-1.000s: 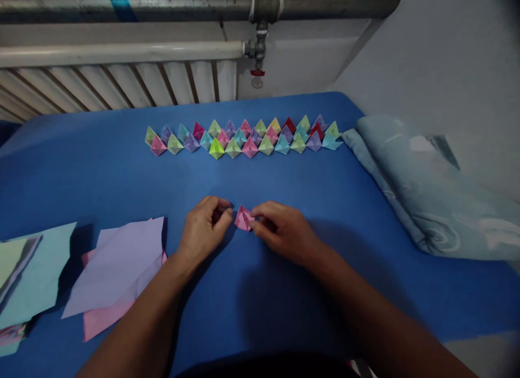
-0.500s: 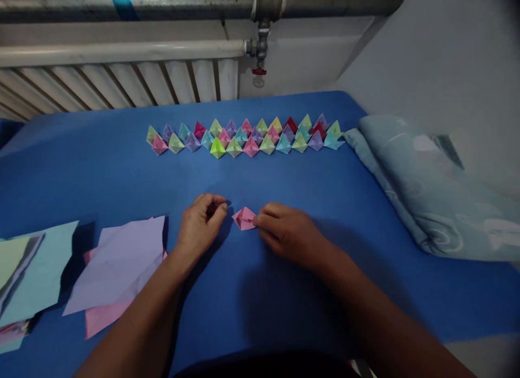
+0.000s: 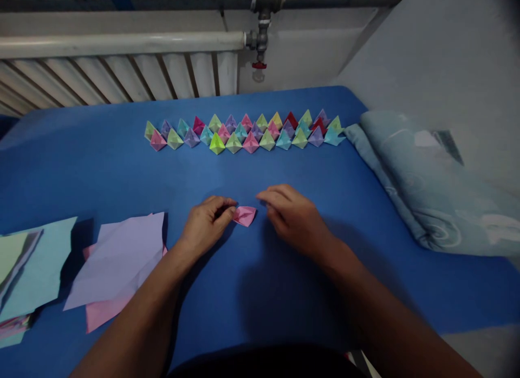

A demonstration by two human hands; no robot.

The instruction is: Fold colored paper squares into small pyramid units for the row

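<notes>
My left hand [image 3: 201,226] pinches the left corner of the pink folded paper [image 3: 246,216] between thumb and fingers. My right hand [image 3: 298,218], partly open and holding nothing, is just beside it. Light pressure should protect the creases. Beyond, folded paper pieces [image 3: 251,143] stand in rows on the blue surface [image 3: 101,177].

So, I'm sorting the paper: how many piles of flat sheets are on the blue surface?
2: the blue-and-green pile at the picture's left edge, and the purple-and-pink pile just right of it.
</notes>
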